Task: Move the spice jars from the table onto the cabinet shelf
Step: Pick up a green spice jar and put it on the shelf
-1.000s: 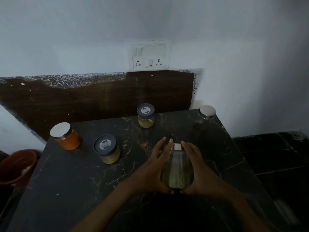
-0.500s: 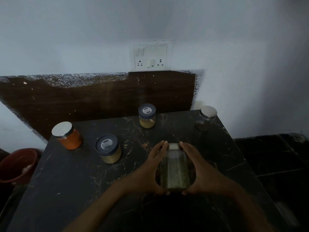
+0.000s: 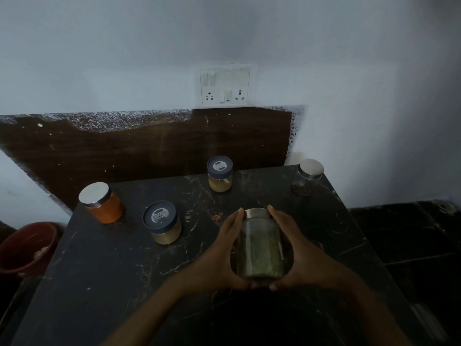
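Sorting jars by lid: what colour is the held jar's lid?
Silver lid on the jar; head view.

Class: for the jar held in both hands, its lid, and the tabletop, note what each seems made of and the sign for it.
Held jar: clear glass or plastic, glossy; greenish contents show through its wall. Lid: probably metal, silvery with a dull sheen. Tabletop: polished black marble or marble-look laminate; pale veins cross a faintly shiny dark surface.
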Tool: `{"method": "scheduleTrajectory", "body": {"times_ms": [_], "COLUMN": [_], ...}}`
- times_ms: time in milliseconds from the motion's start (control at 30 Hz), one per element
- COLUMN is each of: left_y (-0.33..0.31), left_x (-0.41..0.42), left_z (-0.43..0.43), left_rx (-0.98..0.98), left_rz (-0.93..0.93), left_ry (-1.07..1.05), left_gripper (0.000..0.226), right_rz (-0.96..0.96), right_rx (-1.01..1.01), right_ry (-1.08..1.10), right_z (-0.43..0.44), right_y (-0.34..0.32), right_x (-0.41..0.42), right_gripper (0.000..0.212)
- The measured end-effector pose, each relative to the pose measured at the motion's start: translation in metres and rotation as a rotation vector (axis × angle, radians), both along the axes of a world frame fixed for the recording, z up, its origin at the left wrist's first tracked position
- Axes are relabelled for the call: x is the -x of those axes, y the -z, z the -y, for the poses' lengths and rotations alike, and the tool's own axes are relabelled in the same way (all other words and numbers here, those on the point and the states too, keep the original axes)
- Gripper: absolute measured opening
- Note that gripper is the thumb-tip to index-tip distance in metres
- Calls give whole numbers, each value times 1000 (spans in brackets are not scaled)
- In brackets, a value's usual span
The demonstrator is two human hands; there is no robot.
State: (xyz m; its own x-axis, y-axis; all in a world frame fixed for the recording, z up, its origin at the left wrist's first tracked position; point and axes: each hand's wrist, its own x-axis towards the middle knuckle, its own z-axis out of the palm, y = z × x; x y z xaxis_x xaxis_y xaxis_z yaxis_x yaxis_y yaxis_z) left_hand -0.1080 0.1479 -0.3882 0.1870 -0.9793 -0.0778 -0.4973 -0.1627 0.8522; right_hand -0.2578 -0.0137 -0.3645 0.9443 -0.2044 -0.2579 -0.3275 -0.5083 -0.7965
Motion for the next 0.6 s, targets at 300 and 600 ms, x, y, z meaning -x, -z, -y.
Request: {"method": "scheduleTrajectory", "body": {"times_ms": [300, 600], "left_y": [-2, -7], "left_x": [-1, -1], "left_z": [2, 0], "left_rx": [34, 34], "left_rz": [119, 102], "left_ry": [-31, 26], "left_gripper": [126, 129], "right_rz": [-10, 25], "right_rx": [-95, -76], "right_ry": [-18, 19], "right_z": [3, 2], "right_y": [-8, -5], "right_x": [1, -4], "right_gripper": [130, 123]}}
